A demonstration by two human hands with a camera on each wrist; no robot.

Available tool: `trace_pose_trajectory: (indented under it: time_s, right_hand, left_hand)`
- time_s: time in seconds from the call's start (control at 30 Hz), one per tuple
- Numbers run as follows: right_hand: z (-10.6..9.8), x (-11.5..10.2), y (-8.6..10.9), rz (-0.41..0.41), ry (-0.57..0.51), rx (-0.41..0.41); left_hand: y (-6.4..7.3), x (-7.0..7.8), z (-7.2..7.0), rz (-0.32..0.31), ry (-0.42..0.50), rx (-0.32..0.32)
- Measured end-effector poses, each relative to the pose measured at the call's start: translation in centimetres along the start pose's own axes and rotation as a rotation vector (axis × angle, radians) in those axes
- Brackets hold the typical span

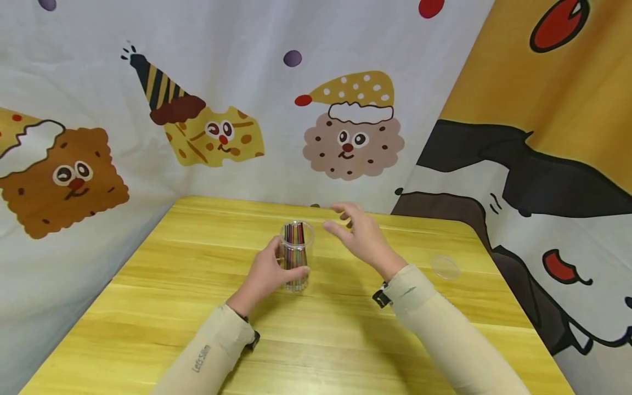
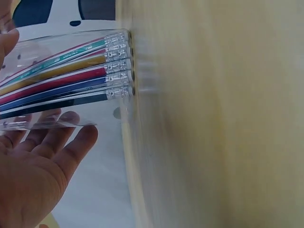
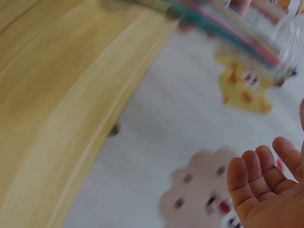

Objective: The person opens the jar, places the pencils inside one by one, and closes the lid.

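Observation:
A clear plastic jar point(image 1: 296, 248) stands upright on the table, its top uncovered. Several pencils point(image 1: 294, 235) in different colours fill it, and in the left wrist view their metal ferrules point(image 2: 118, 66) point down at the jar's base. My left hand point(image 1: 265, 277) grips the jar from the left, thumb across the near side and fingers behind. To the right of the jar and slightly above its rim, my right hand point(image 1: 364, 237) hovers with nothing in it. Its fingers point(image 3: 258, 171) are spread loosely in the right wrist view, apart from the jar.
A round clear lid point(image 1: 445, 267) lies on the table at the right. The yellow wood-grain table point(image 1: 197, 329) ends at the back against a curtain point(image 1: 281, 137) printed with cartoon biscuits and cheese. Dark bands point(image 1: 382, 296) circle both wrists over beige sleeves.

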State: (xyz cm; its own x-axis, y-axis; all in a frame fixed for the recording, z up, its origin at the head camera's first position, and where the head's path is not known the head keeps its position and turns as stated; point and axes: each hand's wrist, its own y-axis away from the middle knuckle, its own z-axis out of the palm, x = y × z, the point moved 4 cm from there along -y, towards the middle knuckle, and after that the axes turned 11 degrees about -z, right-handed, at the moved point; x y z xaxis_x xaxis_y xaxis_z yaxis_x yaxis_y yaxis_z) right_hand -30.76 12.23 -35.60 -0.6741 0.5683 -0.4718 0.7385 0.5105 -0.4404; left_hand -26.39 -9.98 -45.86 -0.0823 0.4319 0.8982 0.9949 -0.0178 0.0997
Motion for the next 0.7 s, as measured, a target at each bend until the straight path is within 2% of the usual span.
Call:
trace_pose_trajectory:
  time_s: [0.17,0.4,0.53,0.7]
  right_hand:
    - [-2.1,4.9,1.3,0.081,-0.057,0.029]
    - [-4.1,11.2,4.2,0.261,-0.004,-0.023]
    - [-4.5,13.5,5.7,0.348,0.022,-0.06]
    - [-4.9,15.3,7.1,0.386,0.033,-0.079]
  left_hand:
    - [-0.2,-0.2,-0.5,-0.014,-0.01,-0.008]
    - [-0.3,-0.3,-0.9,-0.021,-0.018,-0.034]
    - [-0.2,-0.5,-1.0,-0.031,-0.017,-0.033]
    - [0.0,-0.8,-1.1,-0.028,-0.038,-0.045]
